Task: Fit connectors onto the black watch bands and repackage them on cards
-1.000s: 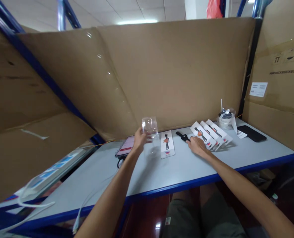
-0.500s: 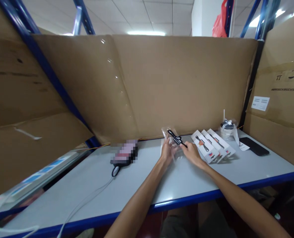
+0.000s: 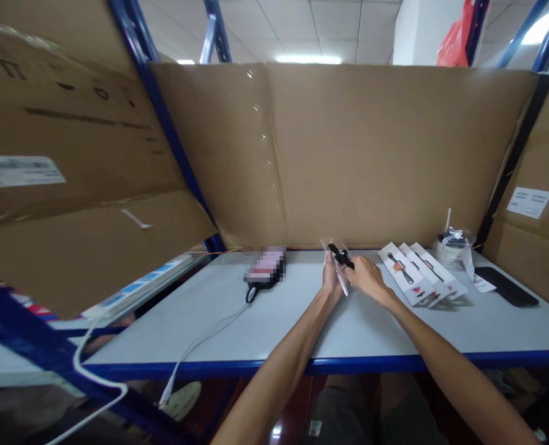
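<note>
My left hand (image 3: pixel 331 279) is closed on a clear plastic bag (image 3: pixel 340 266), held upright just above the white table (image 3: pixel 274 315). My right hand (image 3: pixel 367 278) pinches a small black watch strap (image 3: pixel 340 255), whose upper end sits inside the bag's mouth. The two hands touch at the bag. A white product box lies under the hands and is almost fully hidden.
Three white boxed straps (image 3: pixel 418 278) lie fanned out to the right. Behind them stands a bagged drink cup with a straw (image 3: pixel 451 242), with a black phone (image 3: pixel 506 285) further right. A phone on a white cable (image 3: pixel 265 272) lies left. Cardboard sheets wall the back and sides.
My right hand picked the black strap off the table and brought it to the bag. My left hand carried the bag right to meet it. The view swung left.
</note>
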Demonstrator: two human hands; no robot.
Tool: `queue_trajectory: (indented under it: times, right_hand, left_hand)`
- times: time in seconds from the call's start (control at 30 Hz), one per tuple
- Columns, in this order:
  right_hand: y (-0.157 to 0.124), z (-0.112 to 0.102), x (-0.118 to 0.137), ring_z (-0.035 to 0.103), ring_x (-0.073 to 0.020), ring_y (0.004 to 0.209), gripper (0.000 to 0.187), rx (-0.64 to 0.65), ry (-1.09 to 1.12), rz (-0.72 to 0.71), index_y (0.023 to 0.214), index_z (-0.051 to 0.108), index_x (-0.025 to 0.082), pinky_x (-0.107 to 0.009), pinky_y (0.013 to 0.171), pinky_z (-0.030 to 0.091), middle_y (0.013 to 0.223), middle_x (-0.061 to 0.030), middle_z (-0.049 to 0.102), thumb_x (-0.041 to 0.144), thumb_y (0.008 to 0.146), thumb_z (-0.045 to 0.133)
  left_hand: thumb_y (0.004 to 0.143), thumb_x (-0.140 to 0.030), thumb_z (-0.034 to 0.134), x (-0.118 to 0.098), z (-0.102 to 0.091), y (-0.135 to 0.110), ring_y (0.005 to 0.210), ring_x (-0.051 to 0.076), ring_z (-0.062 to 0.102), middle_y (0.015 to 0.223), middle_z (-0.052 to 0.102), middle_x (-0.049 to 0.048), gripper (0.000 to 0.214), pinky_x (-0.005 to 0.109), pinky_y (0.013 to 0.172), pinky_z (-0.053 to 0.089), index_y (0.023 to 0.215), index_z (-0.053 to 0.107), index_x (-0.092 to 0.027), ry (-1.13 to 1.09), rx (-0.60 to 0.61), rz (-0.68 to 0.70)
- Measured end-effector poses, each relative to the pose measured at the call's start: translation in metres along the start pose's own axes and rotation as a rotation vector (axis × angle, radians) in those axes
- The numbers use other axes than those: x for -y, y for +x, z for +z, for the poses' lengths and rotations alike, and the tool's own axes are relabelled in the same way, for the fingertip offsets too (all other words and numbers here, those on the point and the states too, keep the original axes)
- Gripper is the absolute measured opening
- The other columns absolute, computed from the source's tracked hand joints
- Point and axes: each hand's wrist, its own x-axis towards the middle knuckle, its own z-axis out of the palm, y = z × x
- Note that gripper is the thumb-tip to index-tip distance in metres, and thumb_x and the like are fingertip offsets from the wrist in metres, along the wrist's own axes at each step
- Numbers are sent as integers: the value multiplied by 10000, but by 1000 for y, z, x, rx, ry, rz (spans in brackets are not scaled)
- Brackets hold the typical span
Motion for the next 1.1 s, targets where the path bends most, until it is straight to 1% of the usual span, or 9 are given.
queue_trajectory:
  times: [0.2,0.33,0.4,0.5,0.67,0.83,0.9,1.0,1.1]
  right_hand:
    - [8,-4,4,725,-281,1041,278,51,84,52,1036,758,179,-273,718,482,1110,-140,776,313,932,537]
    - [9,-9,-3,721,-223,1034,234,45,116,9,1067,727,179,-223,723,466,1097,-87,781,242,968,525]
    - [5,-11,-6,714,-229,1057,240,-20,27,-40,1138,690,177,-236,769,472,1128,-106,770,215,988,507]
    - [-6,-14,-10,727,-278,1013,289,-78,-182,-126,1234,630,164,-301,800,489,1084,-158,768,186,1002,460]
    - [-10,-32,-37,713,-307,1011,381,-82,-388,-172,1276,596,166,-370,828,485,1104,-203,751,156,1038,299]
    - [3,-77,-96,669,-304,1038,320,-49,-541,-238,1241,581,163,-354,827,445,1159,-182,716,293,1089,331]
    - [7,-94,-114,650,-278,1028,314,-26,-639,-319,1223,597,163,-334,811,426,1156,-180,698,233,1087,324]
    - [11,-105,-123,614,-239,1043,316,28,-680,-465,1214,620,182,-303,799,409,1189,-162,668,143,1063,345]
    - [16,-99,-113,588,-226,1072,308,84,-689,-580,1251,612,201,-285,796,414,1216,-137,649,142,1052,385]
  left_hand:
    - [998,-556,463,0,2,-2,783,223,717,720,681,62,432,310,732,583,842,622,-185,-37,-68,-8]
    - [994,-591,449,-6,2,-7,706,191,695,766,676,48,436,294,681,581,1013,644,-202,16,-34,40]
    - [1011,-572,416,-9,4,-11,662,173,676,773,661,31,419,300,684,583,1128,623,-227,38,-12,80]
    - [1028,-563,347,-12,8,-17,626,172,661,785,645,34,459,322,680,587,1257,571,-235,63,-3,46]
    - [1029,-579,270,-18,11,-23,854,249,734,1004,671,113,538,408,766,600,1450,408,-275,89,41,-8]
    - [1024,-551,333,-31,8,-21,886,285,734,1035,675,158,552,487,825,591,1462,439,-232,192,153,-205]
    - [1025,-524,362,-35,7,-21,872,290,739,1028,685,164,549,491,824,592,1459,468,-205,248,222,-291]
    - [1013,-529,410,-36,7,-25,836,292,743,1045,701,160,569,502,801,598,1486,473,-219,328,311,-396]
    - [1003,-541,440,-33,10,-31,808,290,739,1066,711,161,588,505,764,604,1495,479,-222,373,423,-493]
